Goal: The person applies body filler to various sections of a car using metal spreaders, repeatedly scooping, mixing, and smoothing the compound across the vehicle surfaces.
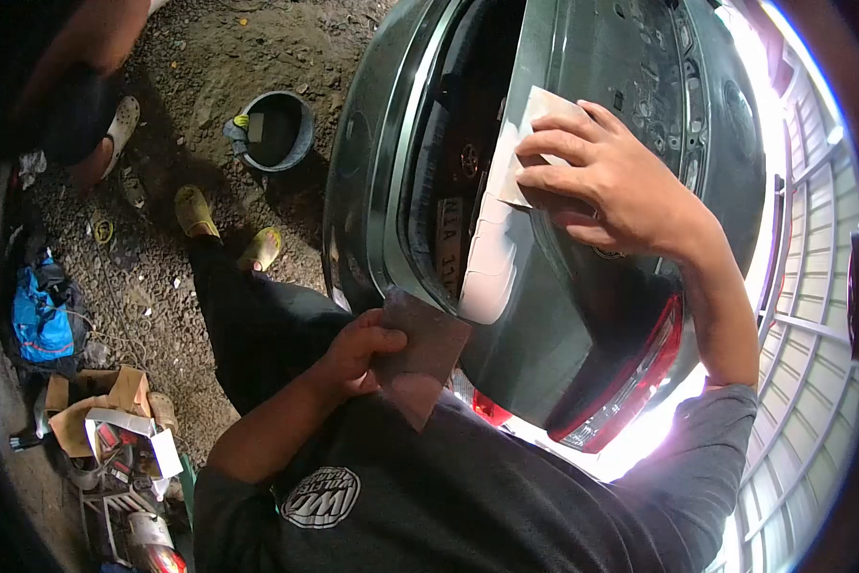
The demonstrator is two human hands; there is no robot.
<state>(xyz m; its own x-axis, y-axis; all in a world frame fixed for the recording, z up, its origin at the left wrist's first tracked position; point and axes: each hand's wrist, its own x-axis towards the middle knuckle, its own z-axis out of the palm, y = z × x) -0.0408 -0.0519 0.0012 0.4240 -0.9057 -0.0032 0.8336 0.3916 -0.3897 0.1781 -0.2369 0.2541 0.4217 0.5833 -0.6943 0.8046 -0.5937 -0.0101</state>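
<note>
Dark green paint covers the car, whose rear panel bears a pale patch along its edge. Hands apart, the left hand clamps a flat board, which could slip if the thumb slackens; the right hand clasps a pale card against that edge, where uneven pressure could leave ridges.
</note>
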